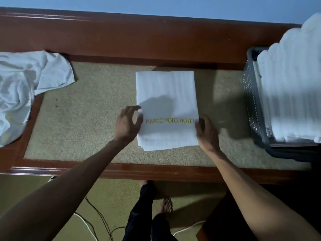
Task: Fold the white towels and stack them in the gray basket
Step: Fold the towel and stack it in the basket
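Fingers [134, 108] of the left hand [127, 124] were spread and loosely curved against the left edge of the folded towel [166, 91], touching it without plainly pinching it. The right hand [207, 134] sat at the towel's right edge with its thumb on the cloth, but blur hid whether its fingers were tucked underneath in a grip, so that could not be told. The towel lay flat as a neat rectangle in the middle of the counter [90, 119], its yellow lettering [169, 121] facing up between the two hands. At the counter's right end stood the gray basket [250, 101], already holding a tall stack of folded towels [291, 84] that rose above its rim. At the left end a crumpled heap of unfolded towels [20, 87] lay over the counter's edge. By this reading the task was well along: this towel looked folded and ready to be carried to the basket, while the heap on the left remained to be folded.
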Available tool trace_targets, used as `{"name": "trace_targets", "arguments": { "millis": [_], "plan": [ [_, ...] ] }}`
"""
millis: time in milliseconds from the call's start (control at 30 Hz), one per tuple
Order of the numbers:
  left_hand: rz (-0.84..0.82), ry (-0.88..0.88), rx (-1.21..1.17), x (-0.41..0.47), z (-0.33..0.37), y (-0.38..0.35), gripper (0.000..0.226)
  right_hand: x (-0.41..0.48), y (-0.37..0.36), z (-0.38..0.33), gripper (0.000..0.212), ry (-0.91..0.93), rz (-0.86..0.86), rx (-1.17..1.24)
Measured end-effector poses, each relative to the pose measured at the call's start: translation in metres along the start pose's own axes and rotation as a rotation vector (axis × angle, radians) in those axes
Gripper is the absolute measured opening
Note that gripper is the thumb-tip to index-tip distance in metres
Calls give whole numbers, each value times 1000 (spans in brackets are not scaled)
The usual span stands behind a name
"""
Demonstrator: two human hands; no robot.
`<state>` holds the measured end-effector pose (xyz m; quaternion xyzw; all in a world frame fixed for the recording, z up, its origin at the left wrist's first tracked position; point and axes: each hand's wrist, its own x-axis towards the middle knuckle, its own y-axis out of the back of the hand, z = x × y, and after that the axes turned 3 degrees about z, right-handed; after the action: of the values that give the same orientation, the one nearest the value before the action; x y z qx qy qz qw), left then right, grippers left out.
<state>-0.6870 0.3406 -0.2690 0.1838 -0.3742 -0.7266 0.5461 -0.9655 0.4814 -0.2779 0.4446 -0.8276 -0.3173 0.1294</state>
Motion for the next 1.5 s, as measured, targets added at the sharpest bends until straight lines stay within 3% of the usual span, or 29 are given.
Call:
{"name": "trace_targets", "arguments": {
  "millis": [133,200,367,500,600,667,833,1033,1133,1200,1300,1433,1500],
  "plan": [
    [-87,653,-210,63,-1,-6,72,53,-11,-24,30,-207,16,11],
    [-192,784,-262,90,-8,-13,92,79,-20,-37,41,-267,-44,13],
    [-338,765,-453,121,7,-23,53,123,-35,-46,65,-441,-95,35],
    [-436,788,-558,134,10,-22,45,132,-37,-35,53,-518,-130,132],
    [-512,752,-610,139,12,-17,55,132,-33,-45,30,-495,-139,194],
    [-569,800,-638,139,16,-10,65,128,-27,-55,35,-456,-153,200],
    [-651,729,-544,146,52,15,57,119,10,-87,39,-395,-127,145],
    [-559,535,-550,172,134,49,67,127,101,-141,57,-264,-81,18],
    [-468,429,-656,184,194,61,37,131,165,-175,67,-141,94,-42],
    [-436,370,-717,192,237,67,24,135,209,-195,61,-155,152,-30],
    [-410,327,-780,202,306,69,47,139,280,-213,65,-135,285,9],
    [-391,246,-857,198,399,55,30,138,379,-209,77,-108,407,9],
    [-425,214,-896,190,443,39,34,139,421,-190,89,-129,442,4]
  ]
}}
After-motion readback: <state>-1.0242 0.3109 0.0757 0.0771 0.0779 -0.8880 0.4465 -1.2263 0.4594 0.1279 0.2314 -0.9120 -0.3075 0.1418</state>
